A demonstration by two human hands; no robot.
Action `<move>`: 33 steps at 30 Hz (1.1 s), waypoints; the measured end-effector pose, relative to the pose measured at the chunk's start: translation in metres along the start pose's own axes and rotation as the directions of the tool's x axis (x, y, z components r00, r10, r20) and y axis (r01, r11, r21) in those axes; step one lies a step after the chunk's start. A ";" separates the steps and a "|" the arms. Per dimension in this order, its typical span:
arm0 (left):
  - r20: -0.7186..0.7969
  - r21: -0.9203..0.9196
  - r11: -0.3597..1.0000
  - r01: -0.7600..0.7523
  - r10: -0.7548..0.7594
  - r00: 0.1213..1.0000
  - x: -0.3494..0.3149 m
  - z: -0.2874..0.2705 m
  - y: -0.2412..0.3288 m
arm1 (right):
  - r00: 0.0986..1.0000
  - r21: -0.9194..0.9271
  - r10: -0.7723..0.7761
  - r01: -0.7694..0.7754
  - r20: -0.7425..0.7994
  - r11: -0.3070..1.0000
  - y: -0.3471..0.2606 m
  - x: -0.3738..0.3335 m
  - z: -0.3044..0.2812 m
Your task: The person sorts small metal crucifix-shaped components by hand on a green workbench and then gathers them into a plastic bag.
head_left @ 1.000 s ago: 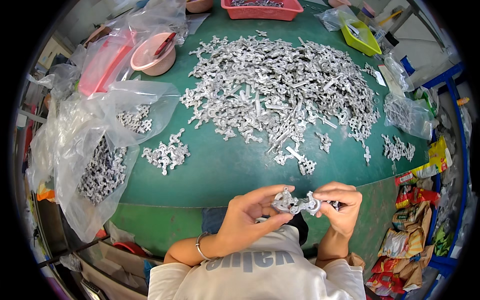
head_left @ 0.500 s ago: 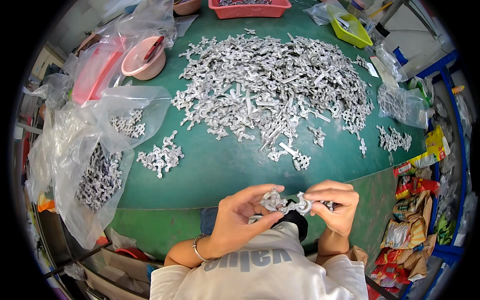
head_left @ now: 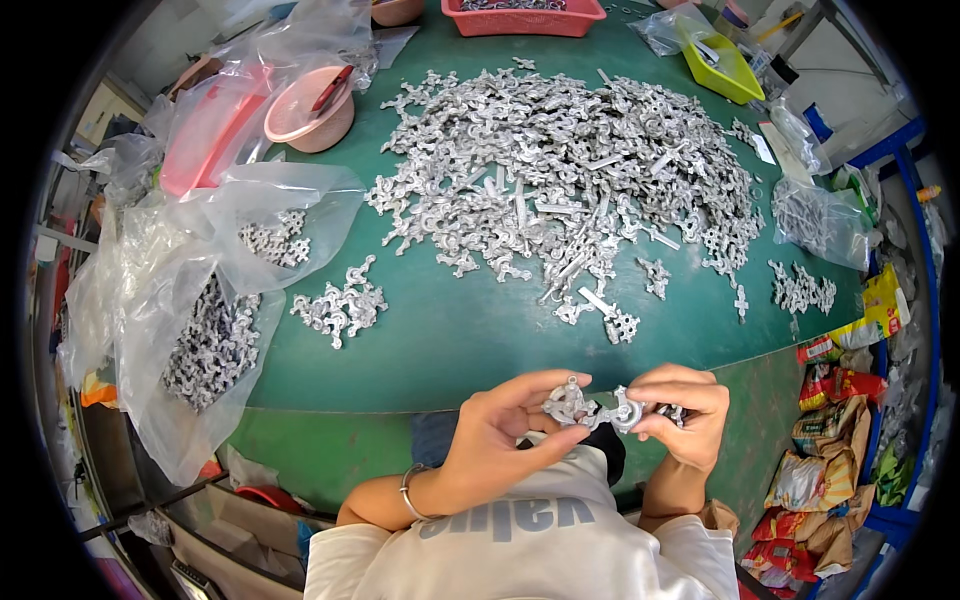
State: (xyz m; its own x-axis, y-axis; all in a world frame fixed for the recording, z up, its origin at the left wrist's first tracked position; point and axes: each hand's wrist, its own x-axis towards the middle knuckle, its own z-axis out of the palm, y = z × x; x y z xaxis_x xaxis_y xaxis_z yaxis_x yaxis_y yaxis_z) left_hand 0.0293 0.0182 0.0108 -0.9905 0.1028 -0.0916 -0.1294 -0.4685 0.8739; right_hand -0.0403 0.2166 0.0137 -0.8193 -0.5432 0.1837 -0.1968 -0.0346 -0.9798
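Above my lap, at the table's near edge, my left hand [head_left: 510, 425] pinches a silvery cast metal part [head_left: 568, 402] with a round, curled shape between thumb and fingers. My right hand [head_left: 687, 410] grips a similar metal part [head_left: 625, 410] that meets the first one; whether they are joined I cannot tell. Another bit of metal [head_left: 672, 413] shows between the right fingers. Beyond my hands a wide heap of such metal castings [head_left: 570, 160] covers the green table [head_left: 450, 340]. A small cluster of castings [head_left: 342, 303] lies left of the heap, and another small group [head_left: 803, 290] lies to its right.
Clear plastic bags [head_left: 150, 300] holding more castings lie at the left. Behind them are a pink bowl [head_left: 318, 125] with a red-handled tool and a pink tray [head_left: 205, 150]. A red tray [head_left: 525, 22] and a yellow-green basket [head_left: 728, 75] stand at the back. Colourful packets [head_left: 800, 470] hang at the right.
The whole scene has shifted slightly to the right in the picture. Both hands keep their hold on the metal parts, which look slightly turned.
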 end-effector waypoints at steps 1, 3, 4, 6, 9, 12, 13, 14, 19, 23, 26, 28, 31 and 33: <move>-0.005 0.007 1.000 -0.021 0.021 1.000 0.000 0.001 -0.001 | 1.000 0.010 0.003 -0.003 -0.005 1.000 0.001 0.000 0.001; -0.017 0.022 0.999 -0.049 0.050 0.999 0.000 0.001 -0.002 | 1.000 0.029 0.010 -0.010 -0.017 1.000 0.004 0.000 0.002; -0.025 0.029 0.998 -0.057 0.058 0.998 0.000 0.002 -0.002 | 1.000 0.039 0.007 -0.006 -0.018 0.999 0.004 0.000 0.002; -0.023 0.063 0.996 -0.069 0.071 0.997 0.000 0.001 -0.003 | 1.000 0.059 0.000 0.001 -0.018 0.998 0.006 0.001 0.002; -0.006 0.126 0.989 -0.083 0.084 0.996 -0.001 0.000 -0.004 | 1.000 0.085 0.006 -0.004 -0.018 0.996 0.006 0.001 0.002; -0.006 0.158 0.984 -0.084 0.086 0.996 -0.001 -0.001 -0.004 | 1.000 0.086 0.014 -0.012 -0.016 0.996 0.007 0.001 0.002; -0.002 0.168 0.982 -0.082 0.083 0.997 -0.001 -0.002 -0.005 | 1.000 0.088 0.018 -0.016 -0.015 0.996 0.008 0.000 0.002; 0.002 0.178 0.981 -0.080 0.081 0.997 -0.001 -0.003 -0.005 | 1.000 0.090 0.022 -0.020 -0.013 0.996 0.008 0.000 0.002; -0.010 0.173 0.980 -0.095 0.098 0.995 -0.001 -0.002 -0.005 | 0.999 0.121 0.041 -0.037 -0.028 0.992 0.009 -0.002 0.003; -0.013 0.211 0.974 -0.085 0.089 0.996 -0.001 -0.003 -0.003 | 0.998 0.134 0.054 -0.049 -0.035 0.990 0.008 -0.002 0.004; -0.019 0.215 0.973 -0.086 0.092 0.996 0.001 -0.003 -0.003 | 0.999 0.114 0.042 -0.038 -0.034 0.993 0.008 0.000 0.004; -0.026 0.205 0.976 -0.070 0.077 0.997 0.001 -0.004 -0.002 | 0.998 0.104 0.046 -0.042 -0.037 0.994 0.007 0.000 0.004; -0.025 0.176 0.983 -0.046 0.051 0.998 0.002 -0.003 -0.003 | 0.997 0.115 0.060 -0.054 -0.055 0.992 0.006 0.000 0.004; -0.017 0.162 0.986 -0.043 0.046 0.999 0.002 -0.002 -0.004 | 0.996 0.129 0.055 -0.045 -0.072 0.991 0.007 0.000 0.005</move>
State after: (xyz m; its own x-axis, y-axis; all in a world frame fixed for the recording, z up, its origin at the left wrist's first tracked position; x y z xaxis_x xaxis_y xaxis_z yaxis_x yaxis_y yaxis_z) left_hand 0.0281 0.0182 0.0058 -0.9960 0.0665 -0.0592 -0.0777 -0.3243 0.9428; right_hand -0.0390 0.2117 0.0067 -0.8654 -0.4826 0.1350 -0.0885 -0.1181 -0.9891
